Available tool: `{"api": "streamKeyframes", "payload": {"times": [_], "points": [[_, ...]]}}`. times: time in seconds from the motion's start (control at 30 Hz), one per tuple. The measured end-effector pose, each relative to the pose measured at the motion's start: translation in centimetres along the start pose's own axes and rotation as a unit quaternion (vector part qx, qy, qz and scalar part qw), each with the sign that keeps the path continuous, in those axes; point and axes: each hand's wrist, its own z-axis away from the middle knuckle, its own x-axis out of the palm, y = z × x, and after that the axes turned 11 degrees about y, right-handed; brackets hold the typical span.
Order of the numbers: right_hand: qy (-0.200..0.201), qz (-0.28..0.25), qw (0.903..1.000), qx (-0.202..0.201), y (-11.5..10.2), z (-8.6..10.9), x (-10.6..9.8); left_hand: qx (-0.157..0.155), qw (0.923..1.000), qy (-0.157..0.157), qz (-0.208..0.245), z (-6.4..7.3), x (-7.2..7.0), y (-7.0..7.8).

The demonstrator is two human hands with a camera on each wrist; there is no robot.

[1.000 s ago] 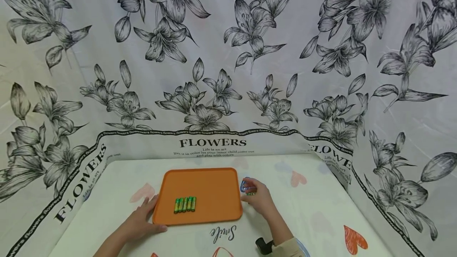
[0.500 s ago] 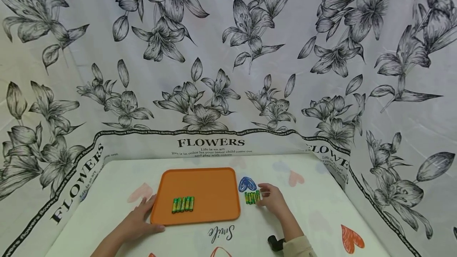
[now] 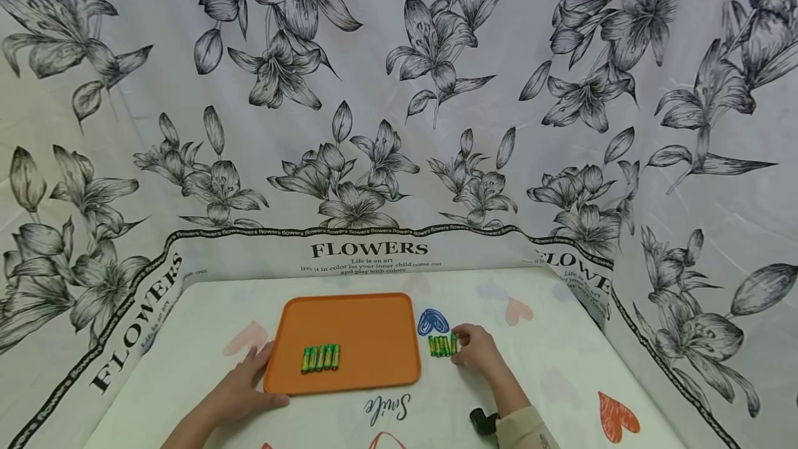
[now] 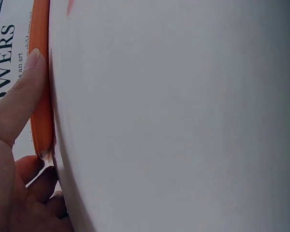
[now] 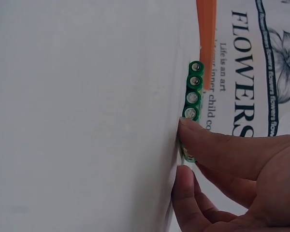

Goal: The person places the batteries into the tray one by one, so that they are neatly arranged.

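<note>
An orange tray lies on the table, with a row of several green-and-yellow batteries on it, left of its middle. My left hand holds the tray's near left corner. Its thumb lies along the front side in the left wrist view and its other fingers are at the left side. To the right of the tray stands a second row of several batteries side by side on the cloth. My right hand pinches the battery at that row's right end between thumb and finger; the thumb partly hides it in the right wrist view.
A white tablecloth with printed hearts and the word "Smile" covers the table. Flower-printed curtain encloses the back and both sides. A black object sits at my right wrist.
My right hand has moved rightward from over the loose battery row, near the tray's right edge, to the row's right end, uncovering the other batteries. My left hand has stayed at the tray.
</note>
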Motion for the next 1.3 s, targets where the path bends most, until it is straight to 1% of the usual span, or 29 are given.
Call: {"api": "streamKeyframes", "payload": {"times": [0.17, 0.27, 0.33, 0.4, 0.53, 0.7, 0.8, 0.93, 1.1, 1.17, 1.3], "points": [[0.023, -0.014, 0.9996, 0.0, 0.0, 0.2, -0.5, 0.006, 1.0, 0.001, -0.004, 0.0, 0.0, 0.1], [0.04, -0.028, 0.9988, 0.004, -0.1, 0.3, -0.7, 0.012, 0.9999, 0.004, -0.005, 0.1, -0.1, 0.2], [0.044, -0.042, 0.9981, 0.004, -0.2, 0.3, -0.8, 0.012, 0.9999, 0.005, -0.003, 0.2, -0.2, 0.3], [0.041, -0.059, 0.9974, 0.001, -0.3, 0.3, -0.9, 0.014, 0.9999, 0.005, -0.005, 0.2, -0.3, 0.4], [0.032, -0.074, 0.9966, -0.016, -1.1, 0.4, -1.0, 0.012, 0.9999, 0.004, -0.005, 0.2, -0.3, 0.4], [0.019, -0.075, 0.9964, -0.035, -3.2, 0.7, -0.9, 0.008, 0.9999, 0.002, -0.006, 0.2, -0.3, 0.5], [0.005, -0.079, 0.9961, -0.038, -4.4, 0.9, -0.8, 0.009, 0.9999, 0.0, -0.006, 0.1, -0.3, 0.5], [-0.015, -0.086, 0.995, -0.049, -5.8, 1.2, 0.1, 0.011, 0.9999, 0.001, -0.005, 0.3, -0.2, 0.3], [-0.038, -0.091, 0.9933, -0.059, -7.6, 1.6, 1.8, 0.005, 1.0, 0.002, 0.0, 0.3, -0.1, 0.2], [-0.043, -0.094, 0.9922, -0.07, -8.2, 1.9, 2.3, 0.001, 1.0, 0.002, 0.003, 0.4, -0.1, 0.2], [-0.047, -0.1, 0.9892, -0.097, -9.4, 2.4, 3.1, 0.006, 1.0, 0.001, 0.0, 0.2, -0.3, 0.3]]}}
